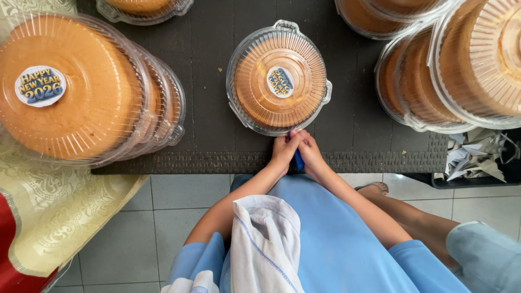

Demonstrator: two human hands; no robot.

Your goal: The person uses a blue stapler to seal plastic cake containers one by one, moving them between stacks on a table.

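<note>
Head view: a white cloth (pixel 266 239) lies over the blue lap, nearest us. Just beyond it, the left hand (pixel 283 153) and right hand (pixel 312 154) are pressed together at the cake box's (pixel 278 78) near rim, pinching a small blue tool (pixel 299 160) between them. The box sits on the dark desk (pixel 211 114), lid on and round sticker (pixel 280 81) already on top; the rim seems the last bit being worked. Left and right of it, stacks (pixel 81 89) of boxed cakes (pixel 456 70) wait.
</note>
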